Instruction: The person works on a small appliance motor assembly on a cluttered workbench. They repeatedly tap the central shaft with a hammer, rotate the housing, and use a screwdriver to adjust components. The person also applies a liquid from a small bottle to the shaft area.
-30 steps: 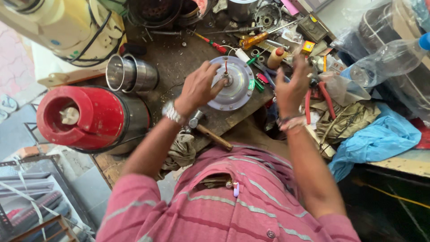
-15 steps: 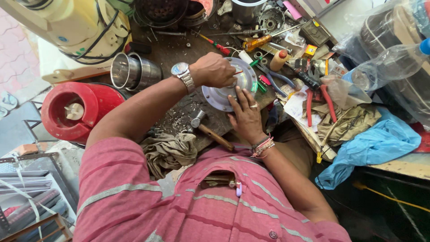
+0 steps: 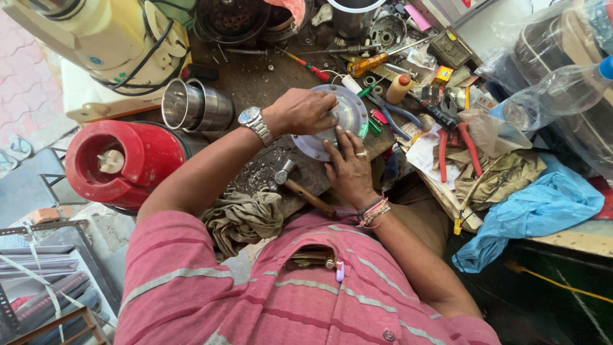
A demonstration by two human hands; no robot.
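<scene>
A round grey metal plate (image 3: 351,114) lies on the cluttered workbench (image 3: 255,83) in front of me. My left hand (image 3: 301,111), with a wristwatch, is curled over the plate's top and left side. My right hand (image 3: 348,167), with a ring and thread bracelets, grips the plate's near edge, fingers spread up against it. What sits at the plate's centre is hidden under my left hand. A small hammer (image 3: 299,188) with a wooden handle lies just left of my right hand.
A red mixer base (image 3: 121,163) and steel jars (image 3: 195,105) stand at the left, below a cream appliance (image 3: 96,32). Red-handled pliers (image 3: 456,142), screwdrivers (image 3: 367,64) and small parts crowd the right. A blue plastic bag (image 3: 536,211) and a rag (image 3: 246,218) lie nearby.
My right hand came back from the tools at the right and took the plate's near edge. My left hand shifted over the plate's top.
</scene>
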